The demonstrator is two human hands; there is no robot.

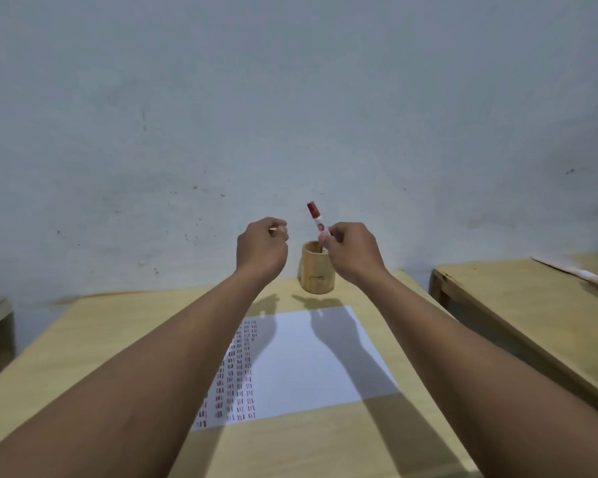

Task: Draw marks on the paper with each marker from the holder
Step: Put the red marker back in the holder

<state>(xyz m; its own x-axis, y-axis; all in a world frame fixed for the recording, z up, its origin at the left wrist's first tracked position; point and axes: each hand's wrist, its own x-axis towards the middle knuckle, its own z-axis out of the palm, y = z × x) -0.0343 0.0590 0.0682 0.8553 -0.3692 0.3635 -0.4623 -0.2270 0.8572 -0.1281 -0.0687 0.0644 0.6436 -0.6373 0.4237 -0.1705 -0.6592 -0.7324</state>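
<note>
Nearest me, below both hands, the paper (311,357) lies flat on the desk (83,339), columns of short marks filling its left part and the right part blank. Past it my left hand (261,250) hovers loosely curled on nothing, level with and left of the grip, while my right hand (351,251) pinches the red-capped marker (316,219) low on its barrel, cap up. Its lower end sits at the mouth of the holder (316,270) just beneath the grip; whether lifting or returning I cannot tell, and if lifting, uncapping comes next.
</note>
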